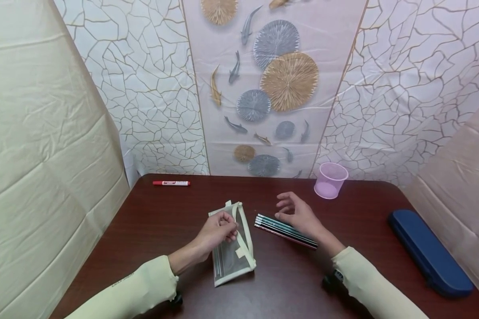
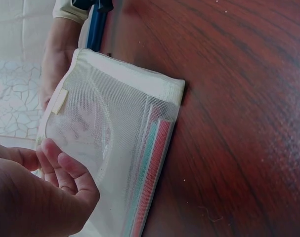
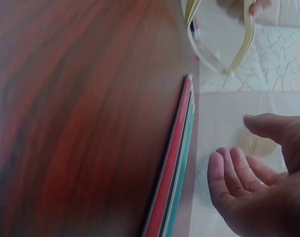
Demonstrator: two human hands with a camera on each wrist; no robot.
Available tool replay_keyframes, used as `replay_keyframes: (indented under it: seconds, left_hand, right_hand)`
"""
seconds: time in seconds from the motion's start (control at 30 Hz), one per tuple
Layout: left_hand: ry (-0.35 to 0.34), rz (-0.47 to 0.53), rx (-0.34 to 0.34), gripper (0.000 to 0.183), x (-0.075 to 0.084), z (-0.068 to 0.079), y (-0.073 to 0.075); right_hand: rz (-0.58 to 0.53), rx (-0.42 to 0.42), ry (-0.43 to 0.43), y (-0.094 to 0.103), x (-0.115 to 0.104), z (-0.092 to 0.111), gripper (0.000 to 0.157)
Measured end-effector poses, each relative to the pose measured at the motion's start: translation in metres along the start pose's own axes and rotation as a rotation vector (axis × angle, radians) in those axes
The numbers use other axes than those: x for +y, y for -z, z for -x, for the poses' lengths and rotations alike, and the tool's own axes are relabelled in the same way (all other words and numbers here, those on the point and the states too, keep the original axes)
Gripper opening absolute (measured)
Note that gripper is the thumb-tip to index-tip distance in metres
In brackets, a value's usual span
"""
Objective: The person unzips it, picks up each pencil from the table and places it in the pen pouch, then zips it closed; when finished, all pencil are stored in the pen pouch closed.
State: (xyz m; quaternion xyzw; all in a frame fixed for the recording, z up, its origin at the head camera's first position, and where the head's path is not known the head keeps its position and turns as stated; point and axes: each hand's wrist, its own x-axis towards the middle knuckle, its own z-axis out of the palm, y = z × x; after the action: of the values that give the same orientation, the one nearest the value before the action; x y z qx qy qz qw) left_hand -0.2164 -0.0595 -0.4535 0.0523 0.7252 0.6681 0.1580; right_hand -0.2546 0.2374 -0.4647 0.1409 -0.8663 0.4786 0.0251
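A mesh zip pouch (image 1: 227, 261) with cream edging lies on the table with its zipped mouth spread apart. My left hand (image 1: 217, 230) pinches the near lip of that mouth between thumb and fingers. In the left wrist view, a red pencil (image 2: 154, 163) and a green pencil (image 2: 142, 173) show through the mesh along the pouch's bottom edge. To the right of the pouch, several pencils (image 1: 285, 230) lie side by side, black, green and red, with pale ends toward the pouch. Just above them hovers my right hand (image 1: 299, 215), fingers loosely bent and apart, holding nothing.
A red-and-white marker (image 1: 171, 183) lies near the far left table edge. At the back right stands a pink mesh cup (image 1: 331, 180). A long dark blue case (image 1: 431, 254) lies along the right edge. Patterned cloth hangs behind the table (image 1: 163, 212).
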Motion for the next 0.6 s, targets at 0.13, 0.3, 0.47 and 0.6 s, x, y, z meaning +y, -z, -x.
replay_keyframes:
  seconds: [0.13,0.3,0.47,0.6]
  left_hand:
    - [-0.005,0.000,0.004,0.010,-0.001,-0.001,0.000]
    - [-0.001,-0.003,0.008,0.008,-0.001,-0.002,0.001]
    - [0.001,-0.002,0.010,0.008,-0.002,-0.003,0.002]
    - [0.000,0.003,0.009,0.008,-0.001,-0.003,0.002]
  right_hand:
    - [0.070,-0.058,-0.001,0.007,0.009,-0.002,0.051]
    - [0.156,-0.163,0.001,0.013,0.016,-0.005,0.044]
    - [0.202,-0.228,0.026,0.014,0.018,-0.008,0.033]
    - [0.215,-0.247,0.024,0.015,0.019,-0.010,0.030]
